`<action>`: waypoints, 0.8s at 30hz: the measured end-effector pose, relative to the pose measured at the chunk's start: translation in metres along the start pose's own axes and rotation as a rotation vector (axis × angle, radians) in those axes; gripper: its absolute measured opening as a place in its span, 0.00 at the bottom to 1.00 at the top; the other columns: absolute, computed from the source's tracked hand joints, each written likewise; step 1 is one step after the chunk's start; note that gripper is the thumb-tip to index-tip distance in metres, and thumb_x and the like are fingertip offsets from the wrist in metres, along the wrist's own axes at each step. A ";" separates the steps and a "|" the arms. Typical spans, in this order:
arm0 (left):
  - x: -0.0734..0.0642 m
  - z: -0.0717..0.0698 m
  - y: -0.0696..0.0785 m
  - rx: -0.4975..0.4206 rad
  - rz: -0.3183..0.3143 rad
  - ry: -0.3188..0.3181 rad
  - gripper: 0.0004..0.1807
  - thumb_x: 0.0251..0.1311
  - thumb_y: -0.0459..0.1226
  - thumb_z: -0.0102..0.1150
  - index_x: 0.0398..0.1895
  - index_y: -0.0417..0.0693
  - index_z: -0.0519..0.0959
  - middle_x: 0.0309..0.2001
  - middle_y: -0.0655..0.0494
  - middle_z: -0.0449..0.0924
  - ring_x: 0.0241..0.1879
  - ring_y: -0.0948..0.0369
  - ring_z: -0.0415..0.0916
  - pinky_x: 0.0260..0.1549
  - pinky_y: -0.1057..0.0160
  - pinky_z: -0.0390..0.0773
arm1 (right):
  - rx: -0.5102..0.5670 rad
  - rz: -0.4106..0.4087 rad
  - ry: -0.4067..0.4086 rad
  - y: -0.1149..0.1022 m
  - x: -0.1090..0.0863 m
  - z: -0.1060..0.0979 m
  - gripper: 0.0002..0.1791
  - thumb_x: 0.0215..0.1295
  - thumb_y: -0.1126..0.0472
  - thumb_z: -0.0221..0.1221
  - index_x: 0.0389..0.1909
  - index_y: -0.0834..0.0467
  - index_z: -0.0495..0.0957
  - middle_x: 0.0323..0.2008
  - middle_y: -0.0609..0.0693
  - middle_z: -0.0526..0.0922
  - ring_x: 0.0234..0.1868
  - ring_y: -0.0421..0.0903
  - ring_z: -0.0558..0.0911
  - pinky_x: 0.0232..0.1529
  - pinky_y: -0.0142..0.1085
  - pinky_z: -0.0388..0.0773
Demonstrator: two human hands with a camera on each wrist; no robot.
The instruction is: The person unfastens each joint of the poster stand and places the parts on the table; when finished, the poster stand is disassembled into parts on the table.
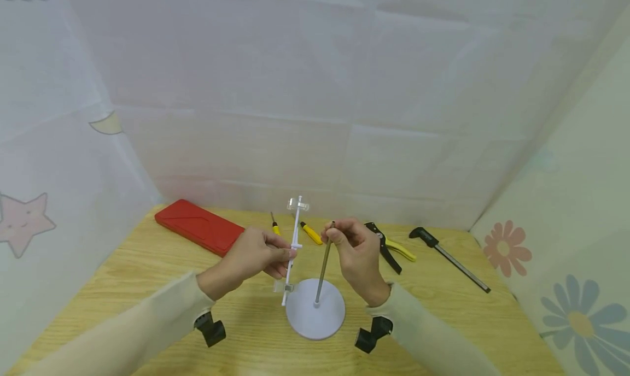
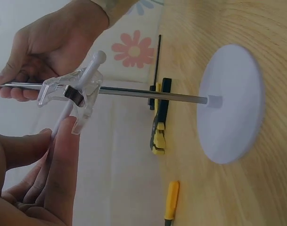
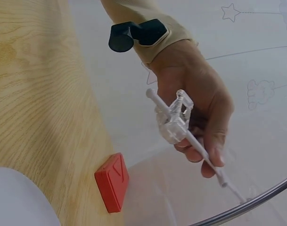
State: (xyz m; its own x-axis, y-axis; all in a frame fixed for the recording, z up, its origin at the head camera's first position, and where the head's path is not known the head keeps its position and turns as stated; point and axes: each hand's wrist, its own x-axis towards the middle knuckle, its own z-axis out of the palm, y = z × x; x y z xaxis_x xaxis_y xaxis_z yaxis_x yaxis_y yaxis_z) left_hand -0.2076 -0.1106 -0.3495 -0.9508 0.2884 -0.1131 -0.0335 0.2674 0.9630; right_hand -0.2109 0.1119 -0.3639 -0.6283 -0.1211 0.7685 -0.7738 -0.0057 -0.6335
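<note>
My left hand (image 1: 253,256) pinches a thin white rod (image 1: 296,228) near its middle, between thumb and fingers. Clear plastic clips (image 3: 174,123) sit near both of its ends, and a short stub juts out by the thumb. With its fingertips my right hand (image 1: 356,253) grips the top of a metal pole (image 1: 324,272). That pole rises, slightly tilted, from a collar on a round white base (image 1: 316,324) standing on the table. The white rod is held to the left of the pole; in the left wrist view one clip overlaps the pole.
A red case (image 1: 197,225) lies at the back left of the wooden table (image 1: 246,321). Behind my hands are two yellow-handled screwdrivers (image 1: 311,234). Yellow-and-black pliers (image 1: 394,247) lie past my right hand, with a black-handled metal bar tool (image 1: 453,261) further right. Printed sheets wall the table.
</note>
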 end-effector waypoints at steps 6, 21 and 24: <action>0.001 -0.001 -0.023 -0.012 -0.052 0.002 0.11 0.61 0.35 0.69 0.40 0.33 0.85 0.25 0.49 0.86 0.21 0.62 0.83 0.29 0.58 0.88 | 0.015 -0.004 0.009 -0.002 0.000 0.001 0.03 0.69 0.75 0.57 0.35 0.72 0.76 0.33 0.70 0.83 0.36 0.34 0.85 0.39 0.30 0.85; -0.002 -0.005 -0.066 -0.015 -0.117 0.023 0.12 0.62 0.35 0.67 0.41 0.31 0.84 0.23 0.49 0.86 0.20 0.62 0.83 0.26 0.60 0.87 | 0.032 -0.023 0.009 0.000 -0.001 0.001 0.03 0.69 0.74 0.58 0.35 0.72 0.76 0.33 0.70 0.83 0.36 0.34 0.86 0.39 0.31 0.85; -0.002 -0.005 -0.071 -0.012 -0.123 0.028 0.13 0.63 0.34 0.67 0.42 0.30 0.83 0.23 0.49 0.86 0.21 0.62 0.84 0.26 0.60 0.87 | 0.019 -0.035 0.008 0.000 0.000 0.001 0.03 0.69 0.74 0.57 0.35 0.71 0.76 0.33 0.69 0.83 0.36 0.35 0.86 0.38 0.30 0.85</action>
State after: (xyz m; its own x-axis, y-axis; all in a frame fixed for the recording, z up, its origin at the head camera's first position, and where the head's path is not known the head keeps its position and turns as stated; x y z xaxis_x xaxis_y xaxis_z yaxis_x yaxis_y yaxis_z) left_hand -0.2048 -0.1346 -0.4166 -0.9474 0.2287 -0.2237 -0.1537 0.2877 0.9453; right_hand -0.2102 0.1108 -0.3641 -0.6012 -0.1127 0.7911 -0.7939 -0.0283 -0.6074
